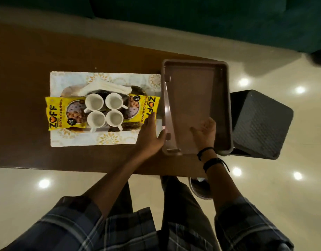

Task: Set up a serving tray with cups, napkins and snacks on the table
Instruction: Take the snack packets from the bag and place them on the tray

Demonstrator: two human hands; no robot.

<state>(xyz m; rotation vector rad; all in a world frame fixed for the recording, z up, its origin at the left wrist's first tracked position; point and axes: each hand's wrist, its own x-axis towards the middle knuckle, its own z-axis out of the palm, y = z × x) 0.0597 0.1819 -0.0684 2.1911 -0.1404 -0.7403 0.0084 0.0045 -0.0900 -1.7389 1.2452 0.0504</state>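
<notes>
Brown desk (29,69) | serving tray (138,91) on placemat holds four cups (104,110), napkins (105,88), two snack packets (55,115) | left hand (150,134) spread open beside it, right hand (205,131) open, empty, in bin (226,105) | looks nearly complete

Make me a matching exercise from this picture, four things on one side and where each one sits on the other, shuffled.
Things:
1. four white ceramic cups
2. stack of white paper napkins
3. yellow soya chunk packets
4. empty brown plastic tub

Places:
A. right end of the table
B. centre of the tray
C. far side of the tray
D. left and right ends of the tray

Pairs: 1-B, 2-C, 3-D, 4-A
</notes>
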